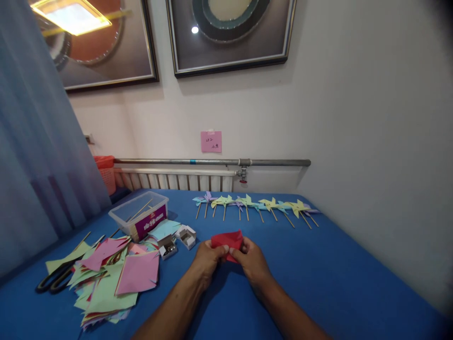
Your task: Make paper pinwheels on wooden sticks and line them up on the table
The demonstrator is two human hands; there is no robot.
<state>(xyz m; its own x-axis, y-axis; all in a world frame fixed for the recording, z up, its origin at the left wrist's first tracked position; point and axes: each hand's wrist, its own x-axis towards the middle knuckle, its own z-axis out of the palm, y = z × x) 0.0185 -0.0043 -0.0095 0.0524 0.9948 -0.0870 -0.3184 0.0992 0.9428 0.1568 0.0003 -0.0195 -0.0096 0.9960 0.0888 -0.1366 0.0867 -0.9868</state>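
A single piece of red paper [227, 240] was held just above the blue table [336, 264], low in the middle of the frame. It was pinched from both sides: its left edge was gripped by the fingertips of the left hand [207, 259] and its right edge by those of the right hand [253, 262].

The folding in hand would probably be done best if the edges were lined up before any crease was pressed, the paper was kept taut between the two grips, and the crease was run firmly along its full length.

One row of paper pinwheels [247, 202] was laid across the middle of the frame; roughly ten sticks could be counted, though an exact count was prevented by overlap. At the lower left, one loose pile of coloured squares [116, 283], one pair of scissors [58, 278], one clear plastic box [139, 215] and two small white boxes [177, 241] were seen.
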